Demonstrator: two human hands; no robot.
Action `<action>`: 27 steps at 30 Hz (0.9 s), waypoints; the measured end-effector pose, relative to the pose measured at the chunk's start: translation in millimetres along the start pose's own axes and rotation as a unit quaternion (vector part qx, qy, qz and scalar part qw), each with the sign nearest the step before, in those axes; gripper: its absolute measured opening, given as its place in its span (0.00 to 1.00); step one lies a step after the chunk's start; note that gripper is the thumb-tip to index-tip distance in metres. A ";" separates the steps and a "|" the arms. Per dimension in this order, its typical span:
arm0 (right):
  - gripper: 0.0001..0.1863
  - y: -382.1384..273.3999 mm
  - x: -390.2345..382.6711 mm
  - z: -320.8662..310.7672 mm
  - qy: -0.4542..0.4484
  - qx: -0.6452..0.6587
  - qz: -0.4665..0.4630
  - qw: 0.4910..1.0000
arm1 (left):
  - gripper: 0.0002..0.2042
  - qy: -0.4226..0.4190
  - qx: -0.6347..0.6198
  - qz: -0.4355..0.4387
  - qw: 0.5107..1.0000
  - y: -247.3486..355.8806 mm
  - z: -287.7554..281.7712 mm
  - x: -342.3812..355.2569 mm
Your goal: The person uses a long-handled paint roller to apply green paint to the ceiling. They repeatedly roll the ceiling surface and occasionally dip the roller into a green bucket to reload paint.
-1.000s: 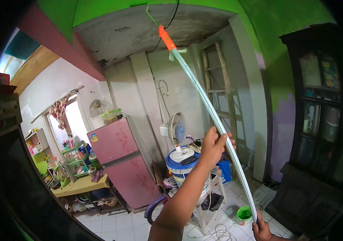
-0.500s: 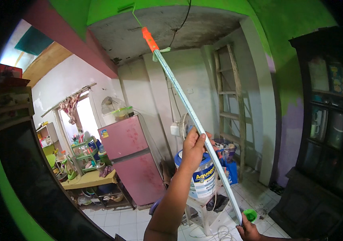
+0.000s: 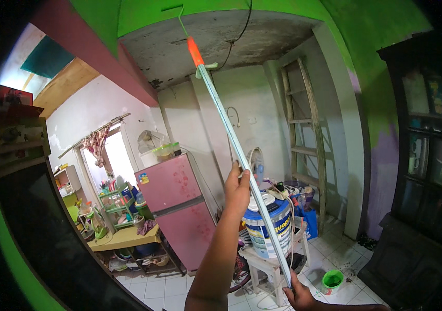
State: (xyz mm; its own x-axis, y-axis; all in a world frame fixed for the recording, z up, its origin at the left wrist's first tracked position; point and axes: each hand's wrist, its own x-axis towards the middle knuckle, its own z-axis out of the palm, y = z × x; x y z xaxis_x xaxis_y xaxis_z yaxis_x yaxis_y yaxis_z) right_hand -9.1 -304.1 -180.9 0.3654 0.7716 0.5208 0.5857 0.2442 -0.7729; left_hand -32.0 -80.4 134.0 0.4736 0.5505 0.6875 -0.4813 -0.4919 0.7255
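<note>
My left hand [image 3: 237,191] is wrapped round the middle of a long pale pole [image 3: 220,109]. My right hand [image 3: 298,293] grips the pole's lower end, at the bottom of the view. The pole slants up to an orange handle [image 3: 194,51] with a pale strip tied below it. A thin frame runs from the handle to a paint roller [image 3: 172,8] against the bright green band [image 3: 254,12] above the recess; whether it touches is hard to tell. A green pot of paint [image 3: 332,282] stands on the floor right of my right hand.
A pink fridge [image 3: 166,186] stands left of a stool [image 3: 254,262] bearing a large bucket [image 3: 254,236]. A wooden ladder [image 3: 317,150] leans in the recess. A dark cabinet [image 3: 412,181] is at the right, a cluttered yellow table [image 3: 125,238] at the left, loose cable near the stool.
The roller has moved left along the green band. Both hands and the pole's lower end have shifted left, still gripping. The view has turned slightly, so the room sits further right.
</note>
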 end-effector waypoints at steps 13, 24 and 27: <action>0.35 -118.4 237.3 -2.4 0.139 -0.018 -0.213 0.967 | 0.23 0.146 0.116 0.115 0.976 -3.9 -95.0 -60.6; 0.30 -326.0 409.4 -52.2 0.151 0.062 -0.156 0.974 | 0.21 0.148 0.117 0.091 0.978 -15.9 -132.0 -74.3; 0.27 -374.7 471.2 -71.6 0.241 0.021 -0.268 0.932 | 0.21 0.142 0.122 0.094 0.978 -16.5 -132.2 -70.7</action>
State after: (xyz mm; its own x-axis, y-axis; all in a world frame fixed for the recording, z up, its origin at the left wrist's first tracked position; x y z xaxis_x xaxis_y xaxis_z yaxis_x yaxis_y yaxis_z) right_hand -4.7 -74.1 380.1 0.3168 0.1795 0.9314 0.7530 0.5496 -0.3620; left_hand -155.1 -22.1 69.2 0.1522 0.5826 0.7984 -0.3340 -0.7299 0.5964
